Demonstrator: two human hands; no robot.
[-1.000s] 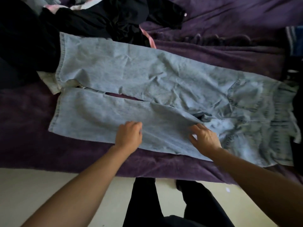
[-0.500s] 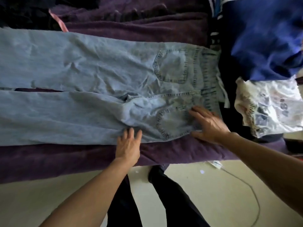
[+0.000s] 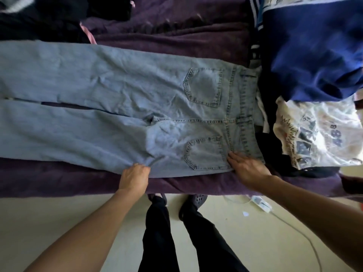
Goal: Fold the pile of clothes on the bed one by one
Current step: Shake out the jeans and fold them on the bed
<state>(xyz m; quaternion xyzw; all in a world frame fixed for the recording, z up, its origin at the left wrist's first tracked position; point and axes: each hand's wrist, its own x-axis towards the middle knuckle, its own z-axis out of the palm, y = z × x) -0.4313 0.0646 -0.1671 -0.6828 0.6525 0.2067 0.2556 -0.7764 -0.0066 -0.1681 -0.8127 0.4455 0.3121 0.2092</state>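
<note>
Head view: I'm looking down on the purple bed (image 3: 59, 179), with the jeans (image 3: 137, 107) spread flat across it, back pockets up, waistband to my right.
Left hand (image 3: 134, 174): fingers curled, bunching the near edge below the seat.
Right hand (image 3: 247, 167): fingers straight, pressing the waistband's near corner.
Beyond the waistband: blue garment (image 3: 314, 55), white printed shirt (image 3: 318, 134).

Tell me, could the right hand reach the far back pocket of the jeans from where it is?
Probably yes. The right hand lies flat by the near back pocket, and only bare denim of the jeans lies between it and the far back pocket; nothing rests on top.
</note>
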